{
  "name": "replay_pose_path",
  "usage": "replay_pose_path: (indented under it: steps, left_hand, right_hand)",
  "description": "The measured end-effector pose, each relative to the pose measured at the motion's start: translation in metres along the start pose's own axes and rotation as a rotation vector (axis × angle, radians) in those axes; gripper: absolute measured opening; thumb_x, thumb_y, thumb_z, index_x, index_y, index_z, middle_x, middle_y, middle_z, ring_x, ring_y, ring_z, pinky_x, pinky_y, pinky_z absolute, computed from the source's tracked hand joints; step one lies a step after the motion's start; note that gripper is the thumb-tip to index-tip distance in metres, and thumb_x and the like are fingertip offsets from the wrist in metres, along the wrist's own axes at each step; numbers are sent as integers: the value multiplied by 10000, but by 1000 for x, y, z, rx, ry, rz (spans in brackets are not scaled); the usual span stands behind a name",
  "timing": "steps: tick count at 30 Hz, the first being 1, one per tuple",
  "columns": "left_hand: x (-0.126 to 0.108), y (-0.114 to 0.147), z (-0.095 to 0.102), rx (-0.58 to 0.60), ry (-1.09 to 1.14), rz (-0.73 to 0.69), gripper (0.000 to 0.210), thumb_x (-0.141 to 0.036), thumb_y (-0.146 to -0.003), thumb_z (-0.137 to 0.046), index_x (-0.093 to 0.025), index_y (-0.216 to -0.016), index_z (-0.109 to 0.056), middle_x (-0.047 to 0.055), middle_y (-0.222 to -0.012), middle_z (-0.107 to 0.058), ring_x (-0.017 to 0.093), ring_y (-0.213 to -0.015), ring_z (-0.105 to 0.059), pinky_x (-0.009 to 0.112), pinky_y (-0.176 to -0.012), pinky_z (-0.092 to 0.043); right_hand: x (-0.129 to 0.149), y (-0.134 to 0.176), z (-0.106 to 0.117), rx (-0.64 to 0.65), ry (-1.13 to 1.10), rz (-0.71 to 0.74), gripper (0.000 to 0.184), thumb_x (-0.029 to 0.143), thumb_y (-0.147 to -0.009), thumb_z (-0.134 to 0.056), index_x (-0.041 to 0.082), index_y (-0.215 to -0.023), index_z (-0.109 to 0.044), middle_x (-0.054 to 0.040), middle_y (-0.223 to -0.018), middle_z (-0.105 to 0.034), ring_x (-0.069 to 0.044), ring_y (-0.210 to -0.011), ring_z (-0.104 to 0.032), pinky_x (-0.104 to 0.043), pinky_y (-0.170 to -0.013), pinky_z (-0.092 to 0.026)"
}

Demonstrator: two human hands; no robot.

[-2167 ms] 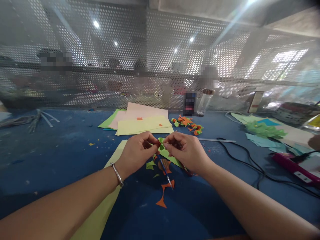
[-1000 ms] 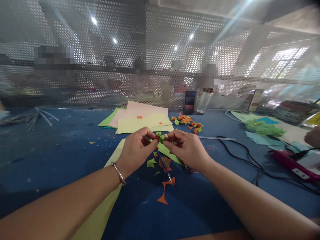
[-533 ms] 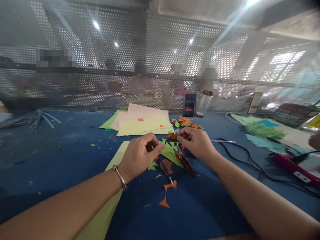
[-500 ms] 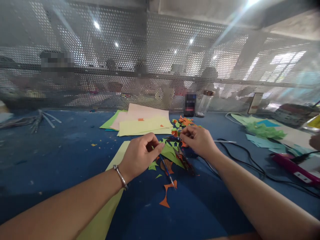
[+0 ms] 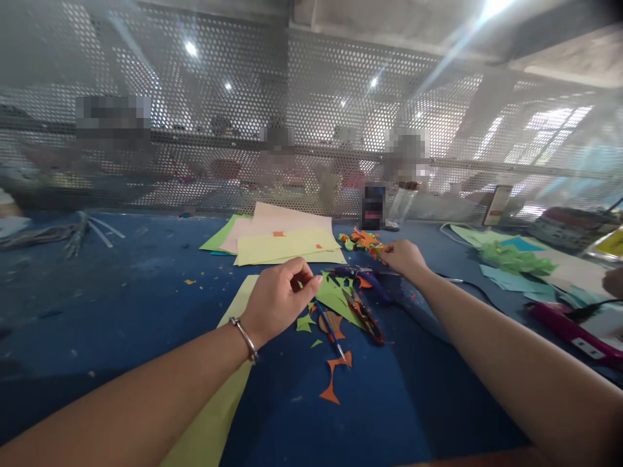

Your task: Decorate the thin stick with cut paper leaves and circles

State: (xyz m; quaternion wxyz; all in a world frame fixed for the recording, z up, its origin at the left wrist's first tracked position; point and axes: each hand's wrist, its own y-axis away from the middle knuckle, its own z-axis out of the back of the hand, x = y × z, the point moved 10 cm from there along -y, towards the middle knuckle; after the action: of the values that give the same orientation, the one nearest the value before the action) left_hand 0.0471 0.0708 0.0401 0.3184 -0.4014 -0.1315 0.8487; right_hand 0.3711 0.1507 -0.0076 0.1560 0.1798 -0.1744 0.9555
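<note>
My left hand (image 5: 285, 295) is closed in a pinch above the cut green paper (image 5: 335, 301); what its fingertips hold, if anything, is hidden. Below it lies a thin blue pen-like stick (image 5: 333, 331), its pale tip over an orange paper scrap (image 5: 331, 389). My right hand (image 5: 403, 257) reaches to the edge of a pile of small orange and green paper pieces (image 5: 363, 239), its fingers pinched on a small orange-and-green paper piece (image 5: 376, 250). Between the hands rest a dark blue glue gun (image 5: 382, 288) and red-handled snips (image 5: 368, 318).
Pink, yellow and green paper sheets (image 5: 287, 246) lie stacked toward the perforated metal screen (image 5: 316, 104). A phone (image 5: 374, 207) and a glass bottle (image 5: 403, 204) stand behind the pile. On the right are a magenta power strip (image 5: 574, 334), cables, turquoise papers and another person's hand (image 5: 613, 280).
My right hand has moved away and to the right, from above the glue gun to the paper pile, uncovering the glue gun. My left hand stays pinched in nearly the same place.
</note>
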Motion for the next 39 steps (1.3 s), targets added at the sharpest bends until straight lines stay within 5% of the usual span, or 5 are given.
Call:
replay_pose_path:
  steps: [10,15,19,24,39]
  left_hand:
    - [19,-6,3,-55,73,37,259,-412,-917,-558,-206,-759,-563,-10,-658,-655,125,-541,-604,234,-534,-453]
    - [31,-11,3,-14,64,85,255,-418,-936,-513,-210,-825,-613,19,-778,-705,162,-637,-646,269,-594,-475]
    - [36,-15,6,8,-199,40,150,-296,-884,-549,-214,-884,-674,57,-862,-705,218,-793,-621,337,-703,-460]
    - [43,-14,-7,63,-431,8,245,-382,-825,-607,-213,-953,-730,118,-932,-661,313,-949,-545,460,-861,-430]
    - [57,-19,-41,232,-471,111,479,-520,-770,-634,-312,-1201,-665,118,-1136,-554,384,-1115,-459,535,-958,-369]
  right_hand:
    - [-7,-4,17,-36,-69,-35,176,230,-799,-592,120,-810,-729,-94,-632,-691,-199,-648,-662,-294,-632,-440]
    - [27,37,35,-39,-232,90,274,376,-886,-541,156,-960,-686,-61,-751,-721,-143,-570,-640,-246,-556,-453]
    - [65,77,47,-46,-127,321,287,448,-868,-577,194,-771,-668,-17,-634,-662,-154,-569,-597,-268,-568,-403]
    - [67,89,20,215,94,343,273,461,-834,-627,215,-720,-663,-19,-702,-686,-169,-639,-593,-273,-563,-360]
    - [51,81,1,352,50,297,201,335,-821,-645,178,-937,-597,19,-625,-638,-148,-514,-580,-267,-542,-349]
